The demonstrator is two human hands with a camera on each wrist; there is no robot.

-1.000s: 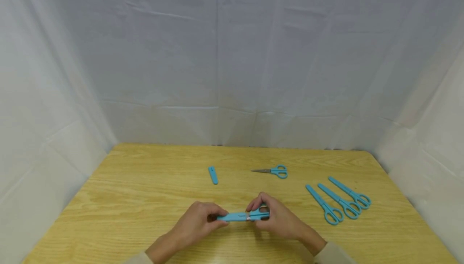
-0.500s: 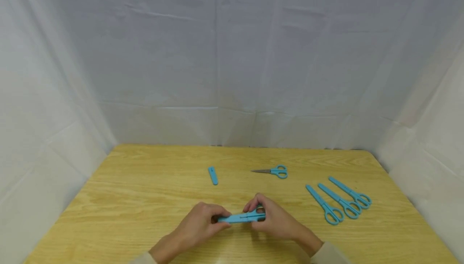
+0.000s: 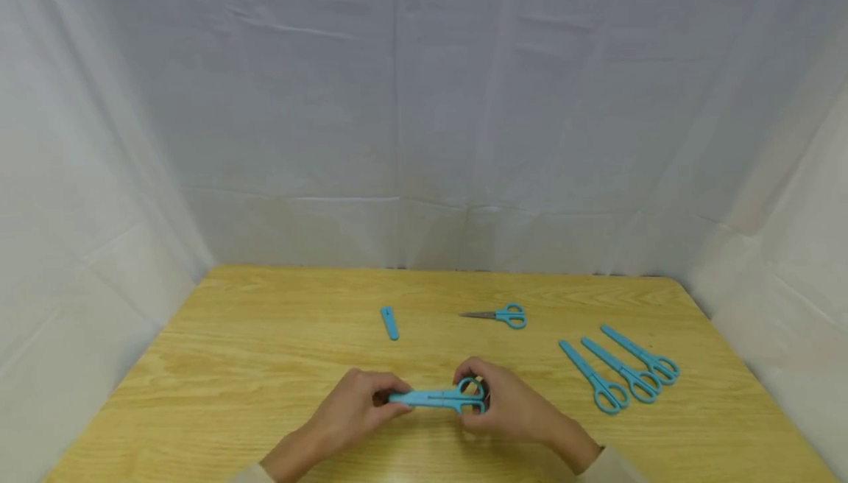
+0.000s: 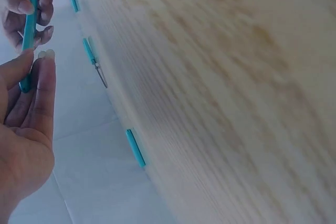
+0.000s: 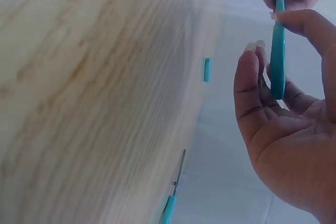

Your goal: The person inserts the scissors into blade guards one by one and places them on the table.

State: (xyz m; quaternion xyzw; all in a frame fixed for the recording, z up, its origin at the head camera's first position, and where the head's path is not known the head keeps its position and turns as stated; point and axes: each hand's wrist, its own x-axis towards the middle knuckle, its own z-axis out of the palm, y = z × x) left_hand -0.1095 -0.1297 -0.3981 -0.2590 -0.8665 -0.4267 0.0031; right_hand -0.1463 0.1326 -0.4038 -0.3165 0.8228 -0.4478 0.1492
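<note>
A pair of light-blue scissors (image 3: 430, 398) lies level between my hands, just above the table, its blades covered by a blue sheath. My left hand (image 3: 358, 403) pinches the sheath's tip between thumb and fingers. Around the handle loops is my right hand (image 3: 510, 400), thumb on the near side and fingertips on the far side. In the right wrist view the scissors (image 5: 278, 56) appear edge-on, with the thumb touching them. The left wrist view shows the scissors (image 4: 29, 35) edge-on too, spanning both hands.
Farther back on the wooden table (image 3: 265, 336) lie a loose blue sheath (image 3: 389, 322) and uncovered scissors (image 3: 497, 315), blades pointing left. Three sheathed scissors (image 3: 619, 369) lie side by side at the right. White sheeting (image 3: 424, 115) stands behind and at the sides.
The metal gap between sheath and handles has closed as the sheath and scissors came together. My right fingers have shifted on the handles, showing more of the loops. The scissors have moved slightly left.
</note>
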